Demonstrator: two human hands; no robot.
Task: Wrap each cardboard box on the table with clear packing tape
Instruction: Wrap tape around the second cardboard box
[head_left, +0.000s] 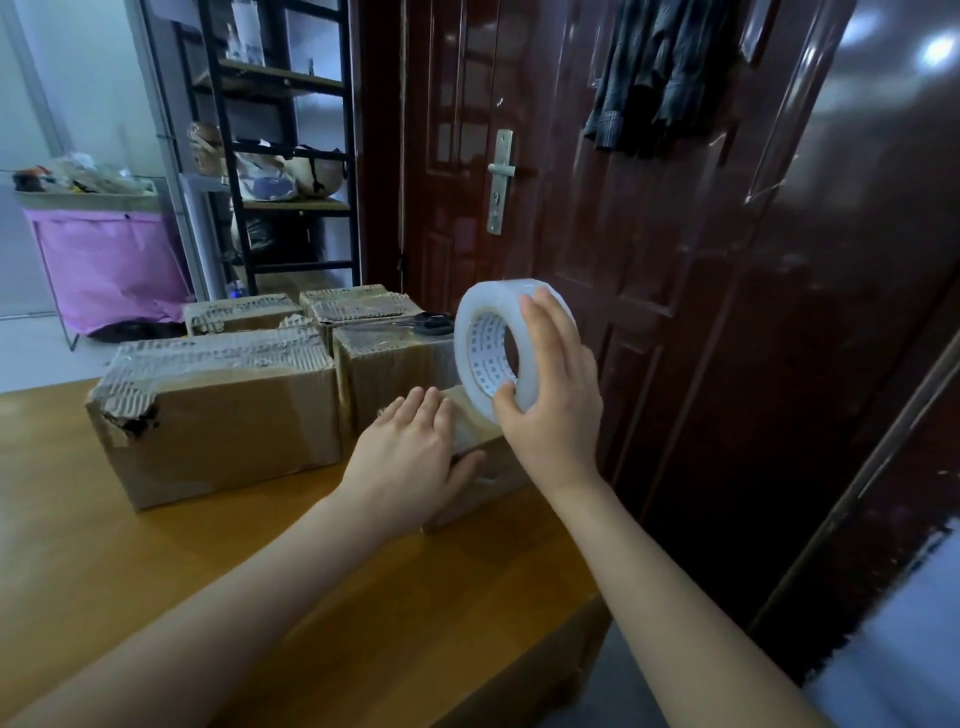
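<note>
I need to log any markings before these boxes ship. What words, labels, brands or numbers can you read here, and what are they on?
Nothing here reads clearly.
Tape roll in the right hand: dark printed marks on the inner core, too small and blurred to read.
Cardboard boxes, such as the large one: no legible print or labels.

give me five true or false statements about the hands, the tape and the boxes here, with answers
1. The right hand holds the tape roll. True.
2. The left hand holds the scissors. False: it rests on the small box nearest the person; the scissors lie on a box further back.
3. The tape roll lies flat on the table. False: it is held up on edge above the small box.
4. Several cardboard boxes stand on the table. True.
5. The big box on the left is undamaged. False: its near top corner is torn.
</note>
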